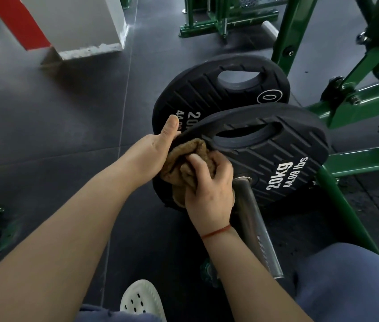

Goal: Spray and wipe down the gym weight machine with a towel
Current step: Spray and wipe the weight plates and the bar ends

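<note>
A black 20kg weight plate [283, 156] sits on a steel bar [255, 226] of the green machine frame [355, 156]. A second black 20kg plate [209, 94] stands just behind it. My right hand [209, 189] grips a bunched brown towel [183, 161] against the near plate's left face. My left hand [156, 149] holds the near plate's left rim, thumb up along the edge, its fingers hidden behind the plate and towel. No spray bottle is in view.
Dark rubber floor tiles [51, 126] lie all around. A white and red pillar base [84, 31] stands at the back left, more green equipment [225, 17] at the back. My white shoe [142, 300] and blue-clad knee [346, 287] are at the bottom.
</note>
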The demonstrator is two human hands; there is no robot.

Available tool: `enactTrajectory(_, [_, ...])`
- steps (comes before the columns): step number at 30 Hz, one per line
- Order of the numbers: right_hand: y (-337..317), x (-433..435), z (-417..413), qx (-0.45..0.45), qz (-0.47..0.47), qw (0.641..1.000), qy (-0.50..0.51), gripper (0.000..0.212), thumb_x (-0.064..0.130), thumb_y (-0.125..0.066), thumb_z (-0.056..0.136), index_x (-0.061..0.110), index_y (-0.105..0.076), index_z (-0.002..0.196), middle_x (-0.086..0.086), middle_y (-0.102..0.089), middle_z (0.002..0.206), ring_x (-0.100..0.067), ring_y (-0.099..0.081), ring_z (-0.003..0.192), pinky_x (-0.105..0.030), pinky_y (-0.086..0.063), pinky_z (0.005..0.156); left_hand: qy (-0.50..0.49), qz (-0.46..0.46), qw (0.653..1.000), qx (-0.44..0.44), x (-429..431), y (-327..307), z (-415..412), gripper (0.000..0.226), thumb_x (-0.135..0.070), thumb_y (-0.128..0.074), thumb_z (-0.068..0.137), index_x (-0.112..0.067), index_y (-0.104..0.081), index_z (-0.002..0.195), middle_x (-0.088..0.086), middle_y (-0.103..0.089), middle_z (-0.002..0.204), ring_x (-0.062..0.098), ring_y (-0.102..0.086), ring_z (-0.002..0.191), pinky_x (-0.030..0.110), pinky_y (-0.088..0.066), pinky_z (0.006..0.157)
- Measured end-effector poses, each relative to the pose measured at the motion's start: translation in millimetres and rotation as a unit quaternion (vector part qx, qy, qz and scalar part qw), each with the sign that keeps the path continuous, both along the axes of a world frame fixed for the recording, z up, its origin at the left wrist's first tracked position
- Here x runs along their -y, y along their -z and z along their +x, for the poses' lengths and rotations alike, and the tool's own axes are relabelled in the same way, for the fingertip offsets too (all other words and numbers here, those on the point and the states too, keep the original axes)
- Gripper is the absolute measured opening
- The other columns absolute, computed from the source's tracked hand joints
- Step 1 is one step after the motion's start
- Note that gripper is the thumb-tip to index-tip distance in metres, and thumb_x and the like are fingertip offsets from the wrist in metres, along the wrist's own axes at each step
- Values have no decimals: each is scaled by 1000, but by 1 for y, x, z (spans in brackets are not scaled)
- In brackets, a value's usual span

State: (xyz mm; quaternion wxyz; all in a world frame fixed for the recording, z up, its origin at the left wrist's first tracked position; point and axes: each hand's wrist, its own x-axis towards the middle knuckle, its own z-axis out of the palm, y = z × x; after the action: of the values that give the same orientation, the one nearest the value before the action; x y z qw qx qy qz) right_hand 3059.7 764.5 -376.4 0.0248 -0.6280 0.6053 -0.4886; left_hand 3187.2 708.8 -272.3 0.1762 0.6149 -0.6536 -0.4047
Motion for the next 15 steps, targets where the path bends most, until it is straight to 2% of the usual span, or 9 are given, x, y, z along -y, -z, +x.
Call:
enactTrajectory(2, [12, -2, -6, 38, 24, 999, 30, 44, 21, -52, 79, 27, -54, 122, -11, -41, 130, -33, -49, 114, -44, -55, 82, -5, -7, 1000, 7, -2, 0, -1, 94, -89, -5, 81, -39, -50, 147, -9, -51, 151, 14, -38, 145, 34, -21, 114])
enactTrajectory(4, [20, -3, -15, 107, 48, 990, 73, 46, 14, -47, 74, 18, -59, 118, -17, -45, 127, -36, -51, 112, -36, -49, 89, -9, -7, 1000, 10, -4, -2, -2, 92, -85, -6, 82, -38, -49, 148, -9, -50, 152, 14, -37, 145, 31, -20, 110])
enactTrajectory(5, [20, -3, -21, 143, 54, 984, 97, 45, 8, -48, 74, 12, -62, 117, -20, -47, 124, -36, -52, 110, -30, -43, 92, -6, -9, 1000, 9, -5, -3, -3, 90, -84, -6, 83, -37, -50, 147, -8, -53, 149, 14, -41, 142, 29, -21, 107])
enactTrajectory(7, [16, 0, -33, 220, 55, 965, 131, 49, -9, -54, 70, 3, -63, 116, -19, -44, 118, -30, -50, 107, -19, -36, 98, 1, -11, 1000, 10, -6, -4, -3, 88, -84, -6, 84, -37, -60, 136, -5, -64, 131, 11, -52, 123, 21, -28, 96])
enactTrajectory(8, [12, 2, -39, 270, 57, 948, 156, 53, -14, -57, 69, -1, -61, 119, -17, -40, 118, -26, -46, 107, -16, -35, 101, 5, -17, 1000, 17, -6, -3, -2, 88, -86, -5, 84, -36, -64, 125, -1, -68, 120, 12, -56, 112, 18, -32, 87])
enactTrajectory(10, [-1, 8, -54, 389, 62, 889, 233, 59, -13, -64, 76, -3, -52, 133, -18, -34, 123, -27, -43, 114, -20, -35, 108, 16, -39, 998, 39, -6, -2, -2, 91, -90, -2, 81, -30, -64, 110, 9, -71, 112, 18, -62, 105, 17, -34, 76])
enactTrajectory(12, [-9, 18, -64, 487, 92, 823, 279, 64, -4, -60, 87, 6, -40, 147, -21, -30, 138, -34, -42, 127, -16, -29, 104, 18, -55, 997, 50, -7, 0, -3, 92, -91, -1, 79, -25, -61, 105, 11, -71, 113, 19, -62, 106, 21, -37, 79])
enactTrajectory(13, [-10, 24, -63, 507, 112, 806, 284, 66, -2, -57, 90, 11, -35, 151, -20, -27, 144, -35, -41, 132, -15, -26, 102, 18, -56, 997, 51, -7, 0, -3, 93, -89, -2, 83, -22, -62, 107, 8, -70, 114, 17, -60, 107, 24, -38, 83])
enactTrajectory(15, [-12, 30, -47, 490, 122, 813, 291, 72, -4, -52, 87, 14, -32, 155, -22, -27, 149, -40, -40, 134, -21, -25, 107, 16, -63, 996, 62, -10, -1, -7, 89, -78, -5, 92, -25, -63, 133, 5, -68, 126, 13, -55, 113, 27, -33, 92])
